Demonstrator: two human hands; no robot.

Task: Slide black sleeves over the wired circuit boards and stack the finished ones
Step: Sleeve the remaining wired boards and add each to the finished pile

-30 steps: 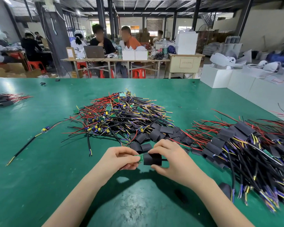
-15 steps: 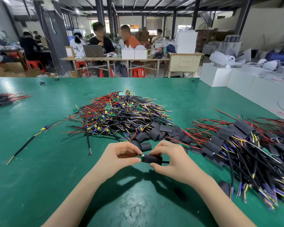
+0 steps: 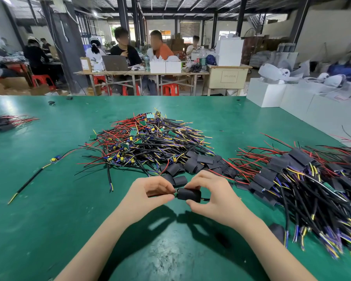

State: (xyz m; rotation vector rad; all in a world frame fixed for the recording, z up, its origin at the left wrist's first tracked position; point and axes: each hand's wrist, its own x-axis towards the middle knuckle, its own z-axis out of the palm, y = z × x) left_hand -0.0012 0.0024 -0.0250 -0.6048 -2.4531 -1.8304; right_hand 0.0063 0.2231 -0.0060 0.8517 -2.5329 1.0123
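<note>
Both hands meet low at the centre of the green table [image 3: 49, 209]. My right hand [image 3: 213, 197] grips a black sleeve [image 3: 188, 194] between thumb and fingers. My left hand [image 3: 148, 195] pinches the green end of a wired circuit board [image 3: 176, 193] that sticks out of the sleeve's left opening; most of the board is hidden inside. A thin wire leaves the sleeve's right end. Behind the hands lies a heap of bare wired boards [image 3: 150, 142], with loose black sleeves [image 3: 190, 165] along its near edge. A pile of sleeved boards [image 3: 304, 179] fills the right side.
A single wired board with a long black cable [image 3: 34, 173] lies at the left. A small bundle of sleeved boards [image 3: 4, 122] sits at the far left edge. One loose sleeve [image 3: 277, 232] lies near my right forearm. White boxes [image 3: 292, 100] line the right; people sit at tables beyond.
The sleeve has slid further left over the board, leaving only the board's green tip showing. Both hands have stayed close together in the same place.
</note>
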